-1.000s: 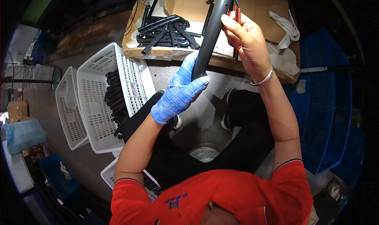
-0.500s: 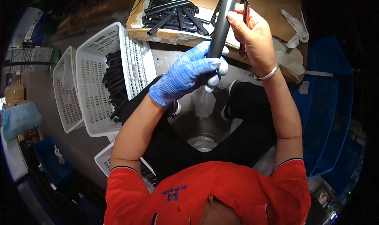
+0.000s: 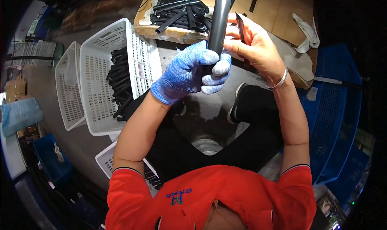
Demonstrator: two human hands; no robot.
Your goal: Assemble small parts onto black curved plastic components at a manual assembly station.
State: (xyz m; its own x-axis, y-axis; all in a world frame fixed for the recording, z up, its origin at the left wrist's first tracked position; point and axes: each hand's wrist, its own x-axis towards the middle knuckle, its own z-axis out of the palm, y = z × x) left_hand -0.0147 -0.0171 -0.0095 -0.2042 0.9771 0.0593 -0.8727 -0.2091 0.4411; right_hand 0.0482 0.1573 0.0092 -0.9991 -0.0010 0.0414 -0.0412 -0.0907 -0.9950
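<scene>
- Cardboard sheet [image 3: 282, 12]: lies flat at the top of the view beyond your knees, with a heap of black tubes [image 3: 181, 10] on its left part and a pale rag [image 3: 306, 26] near its right edge.
- Blue crates [image 3: 334, 117]: stand at your right side, just beside your right leg.
- White basket [image 3: 105, 84]: sits on the floor at your left, tilted, with a row of black tubes [image 3: 119, 84] lying inside it; a second, empty white basket [image 3: 68, 88] leans just beside it on the far left, and a third [image 3: 107, 161] shows under your left elbow.
- Grey tube [image 3: 219, 20]: stands nearly upright in the middle of the view, above your lap, its upper end running out of the top edge. Both your hands are on it.
- Left hand [image 3: 193, 70]: wears a blue knit glove and is wrapped fully round the lower part of the grey tube, fingers curled shut on it.
- Right hand [image 3: 256, 48]: bare, with a metal bangle [image 3: 278, 80] at the wrist. Your thumb presses against the grey tube just above the glove, while your fingers pinch a thin dark blade [image 3: 240, 26] that points upward beside the tube.
- Shoes [image 3: 236, 105]: your feet rest on the concrete floor below the hands.
</scene>
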